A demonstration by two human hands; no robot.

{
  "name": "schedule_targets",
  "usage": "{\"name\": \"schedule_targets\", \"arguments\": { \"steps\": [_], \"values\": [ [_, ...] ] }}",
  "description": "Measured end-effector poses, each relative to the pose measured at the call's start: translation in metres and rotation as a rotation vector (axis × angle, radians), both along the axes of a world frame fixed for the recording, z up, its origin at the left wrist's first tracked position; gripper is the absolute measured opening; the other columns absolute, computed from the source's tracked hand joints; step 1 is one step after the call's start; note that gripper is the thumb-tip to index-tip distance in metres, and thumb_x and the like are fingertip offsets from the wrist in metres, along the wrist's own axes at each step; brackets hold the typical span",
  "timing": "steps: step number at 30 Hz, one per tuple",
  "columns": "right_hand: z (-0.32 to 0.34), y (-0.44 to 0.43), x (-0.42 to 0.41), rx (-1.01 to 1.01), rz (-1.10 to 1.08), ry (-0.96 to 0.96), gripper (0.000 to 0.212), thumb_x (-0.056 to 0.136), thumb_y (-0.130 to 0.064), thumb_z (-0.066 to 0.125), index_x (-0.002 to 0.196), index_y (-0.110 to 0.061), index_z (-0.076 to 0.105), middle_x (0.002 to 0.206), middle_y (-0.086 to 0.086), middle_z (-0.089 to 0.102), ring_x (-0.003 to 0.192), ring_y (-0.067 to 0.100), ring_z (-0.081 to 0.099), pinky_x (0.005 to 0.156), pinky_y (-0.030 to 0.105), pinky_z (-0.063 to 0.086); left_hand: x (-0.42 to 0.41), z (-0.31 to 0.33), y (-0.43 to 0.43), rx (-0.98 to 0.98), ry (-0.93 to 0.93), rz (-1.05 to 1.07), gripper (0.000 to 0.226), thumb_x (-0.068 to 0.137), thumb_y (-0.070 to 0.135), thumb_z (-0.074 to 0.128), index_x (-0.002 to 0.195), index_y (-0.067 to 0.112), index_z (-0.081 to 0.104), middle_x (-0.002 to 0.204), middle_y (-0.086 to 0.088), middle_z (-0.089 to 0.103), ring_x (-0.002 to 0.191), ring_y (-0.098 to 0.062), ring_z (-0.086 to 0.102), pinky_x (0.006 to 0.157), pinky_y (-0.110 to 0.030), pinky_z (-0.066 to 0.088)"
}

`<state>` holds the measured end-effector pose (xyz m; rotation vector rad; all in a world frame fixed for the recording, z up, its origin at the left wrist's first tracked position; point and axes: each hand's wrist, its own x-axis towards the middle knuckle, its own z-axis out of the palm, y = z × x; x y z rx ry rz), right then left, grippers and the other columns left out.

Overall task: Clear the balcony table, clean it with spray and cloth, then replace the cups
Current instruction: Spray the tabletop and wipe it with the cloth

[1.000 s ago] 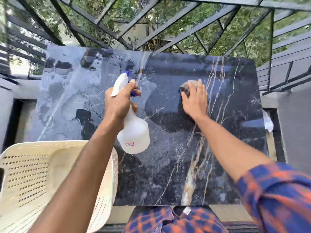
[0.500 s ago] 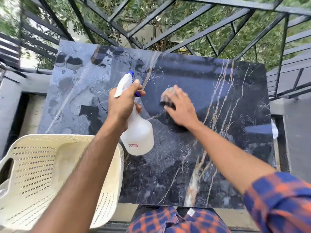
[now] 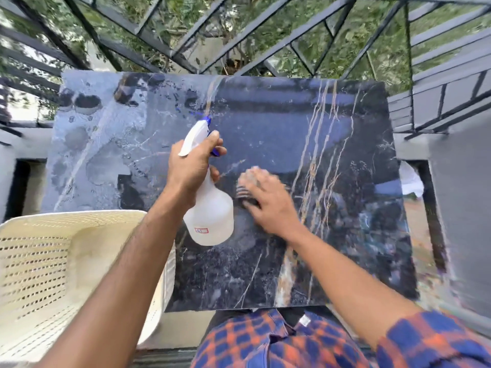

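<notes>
**Wiping the Balcony Table**

On the far left stands a cream plastic chair [image 3: 53,261] with little holes, just beside the table. The marble table top [image 3: 353,235] looks pale and dull on its left side, with round marks and smears. I think that part is not wiped yet, so the cloth should go there next.

The left hand [image 3: 191,168] is wrapped tight round the neck of the white spray bottle [image 3: 210,221]. The bottle hangs above the table, near the middle, and its nose points toward the far edge. To do this well, aim at the dull left side and give a small squirt. Do not soak the stone.

Just right of the bottle, the right hand [image 3: 268,205] lies with its fingers flat and spread on top of the cloth [image 3: 245,183]. It presses the cloth onto the table. The hand is blurry, so I guess it is rubbing. Long strokes that overlap and go out to the edges would miss no spot.

The right side of the table is dark and shiny. A white thing [image 3: 410,179] peeks out past the right edge, and I cannot tell what it is.

The bottle is the only container here. Its sides are cloudy white, so I cannot tell how much is inside. No cups show, so putting them back comes later.
</notes>
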<state>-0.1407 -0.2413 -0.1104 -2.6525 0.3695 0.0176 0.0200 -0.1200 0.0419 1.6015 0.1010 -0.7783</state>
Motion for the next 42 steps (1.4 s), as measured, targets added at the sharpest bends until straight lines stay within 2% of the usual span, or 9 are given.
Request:
{"name": "schedule_targets", "arguments": {
  "steps": [4,7,15,20,25,30,33,37,42],
  "values": [
    [0.008,-0.143,-0.109,-0.02,-0.577,0.117,0.052,0.093,-0.042,0.051,0.138,-0.017,0.056,0.145,0.016,0.05,0.135,0.04,0.045,0.115,0.051,0.036,-0.027,-0.006,-0.013,0.001,0.0,-0.049,0.02,0.096,0.029,0.065,0.093,0.01,0.069,0.083,-0.009,0.07,0.037,-0.016,0.042,0.044,-0.023,0.038],
    [0.015,-0.203,-0.163,-0.029,-0.637,0.203,0.064,0.09,-0.047,0.039,0.138,-0.008,0.055,0.144,0.019,0.05,0.136,0.044,0.042,0.115,0.044,0.031,-0.048,-0.008,-0.025,0.006,-0.001,-0.069,0.018,0.097,0.028,0.064,0.093,0.011,0.069,0.083,-0.009,0.07,0.039,-0.015,0.042,0.043,-0.023,0.039],
    [0.005,-0.124,-0.199,-0.063,-1.056,0.183,0.057,0.101,-0.039,0.054,0.155,-0.027,0.038,0.167,0.014,0.023,0.15,0.036,0.026,0.122,0.049,0.023,-0.09,0.006,-0.047,0.005,-0.029,-0.114,0.018,0.095,0.033,0.064,0.085,0.019,0.071,0.086,-0.004,0.073,0.04,-0.017,0.043,0.048,-0.023,0.041],
    [0.004,-0.082,-0.165,-0.02,-0.962,0.214,0.057,0.101,-0.037,0.054,0.156,-0.025,0.038,0.169,0.014,0.016,0.154,0.036,0.019,0.125,0.053,0.016,-0.1,0.012,-0.033,0.018,-0.087,-0.089,0.018,0.095,0.034,0.064,0.084,0.022,0.072,0.087,-0.003,0.075,0.043,-0.018,0.046,0.049,-0.024,0.042],
    [0.016,-0.025,-0.051,0.05,-0.459,0.16,0.063,0.099,-0.035,0.054,0.158,-0.029,0.031,0.171,0.01,0.008,0.156,0.032,0.01,0.126,0.047,0.002,-0.106,0.017,-0.001,0.06,-0.108,0.001,0.019,0.092,0.036,0.065,0.085,0.019,0.071,0.085,-0.004,0.074,0.048,-0.021,0.046,0.047,-0.024,0.042],
    [0.005,0.062,-0.006,0.035,0.098,0.109,0.061,0.084,-0.031,0.064,0.144,-0.024,0.056,0.161,0.016,0.037,0.145,0.039,0.037,0.119,0.053,0.026,-0.11,0.025,0.035,0.086,-0.11,0.124,0.017,0.092,0.033,0.066,0.082,0.02,0.071,0.085,-0.008,0.072,0.046,-0.016,0.048,0.045,-0.024,0.041],
    [0.004,0.07,-0.025,0.046,0.263,0.078,0.061,0.083,-0.035,0.068,0.142,-0.028,0.057,0.159,0.012,0.042,0.143,0.035,0.042,0.118,0.052,0.03,-0.114,0.026,0.049,0.096,-0.126,0.172,0.018,0.091,0.032,0.067,0.079,0.021,0.073,0.084,-0.008,0.073,0.046,-0.016,0.048,0.047,-0.025,0.041],
    [0.003,-0.004,-0.102,-0.001,0.21,0.054,0.058,0.09,-0.044,0.064,0.145,-0.033,0.051,0.159,0.008,0.039,0.145,0.03,0.037,0.12,0.048,0.027,-0.121,0.02,0.051,0.139,-0.132,0.129,0.018,0.093,0.034,0.065,0.086,0.019,0.072,0.085,-0.005,0.074,0.04,-0.018,0.044,0.051,-0.027,0.042],
    [0.001,-0.136,-0.216,-0.049,-0.351,0.144,0.058,0.095,-0.051,0.052,0.148,-0.027,0.048,0.162,0.013,0.034,0.144,0.036,0.036,0.12,0.048,0.029,-0.139,0.01,0.022,0.127,-0.121,0.051,0.017,0.096,0.028,0.064,0.09,0.015,0.071,0.082,-0.003,0.074,0.036,-0.017,0.045,0.049,-0.028,0.04]
  ]
}}
